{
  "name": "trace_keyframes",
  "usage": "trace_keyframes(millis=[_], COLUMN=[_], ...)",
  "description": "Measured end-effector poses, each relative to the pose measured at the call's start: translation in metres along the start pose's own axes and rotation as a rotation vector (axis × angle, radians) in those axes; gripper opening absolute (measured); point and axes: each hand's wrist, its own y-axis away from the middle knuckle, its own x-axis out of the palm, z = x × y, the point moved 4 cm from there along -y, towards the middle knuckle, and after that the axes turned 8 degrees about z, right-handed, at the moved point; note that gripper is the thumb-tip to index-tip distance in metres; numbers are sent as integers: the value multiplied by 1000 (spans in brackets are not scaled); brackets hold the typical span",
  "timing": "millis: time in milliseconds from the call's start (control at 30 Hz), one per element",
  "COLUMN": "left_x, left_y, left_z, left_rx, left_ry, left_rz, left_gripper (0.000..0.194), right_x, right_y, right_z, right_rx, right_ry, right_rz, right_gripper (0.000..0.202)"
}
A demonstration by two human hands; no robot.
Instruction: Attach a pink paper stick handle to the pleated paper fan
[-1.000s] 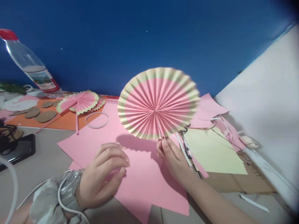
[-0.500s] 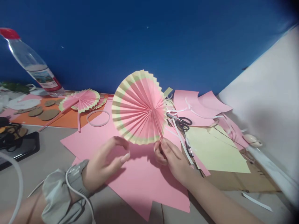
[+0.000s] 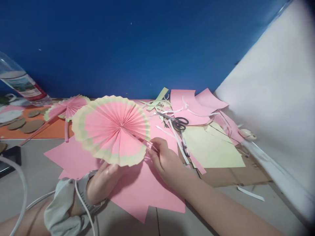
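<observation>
Ahead of you is a blue wall, and below it the grey table carries large pink sheets. Over them you hold the pleated paper fan, pink with a pale green-and-cream rim. A pale green sheet lies to your right; at your far left a tilted bottle stands near a second pleated fan, partly hidden behind the one you hold.

Your right hand is closed, finger and thumb pinching the thin handle at the fan's right edge. Your left hand is under the lower edge — its fingers are mostly hidden, so whether it grips or merely supports cannot be told.

As for progress, the pleats look spread all the way round and gathered at the centre, so the folding and opening seem done. What may be left is harder to judge: whether the joins are fixed does not show. The scissors lie out of hand, beyond your right hand — a loose white strip rests farther right.
</observation>
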Motion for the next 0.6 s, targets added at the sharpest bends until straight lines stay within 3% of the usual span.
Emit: trace_keyframes(millis=[67, 167, 300, 367, 600], left_x=[7, 11, 4, 3, 5], left_y=[-4, -9, -14, -17, -22], left_z=[-6, -9, -7, -8, -8], left_rx=[67, -61, -247, -277, -296], left_ry=[171, 348, 494, 516, 617], left_rz=[75, 64, -212, -274, -188], left_gripper=[59, 53, 28, 21, 31], right_x=[-1, -1, -2, -3, 0], right_y=[-1, -2, -2, -2, -1], right_z=[-3, -4, -3, -3, -10], right_rx=[-38, -56, -29, -27, -25], right_ry=[21, 66, 82, 56, 49], right_rz=[-41, -49, -4, -6, -12], right_gripper=[25, 22, 18, 16, 13])
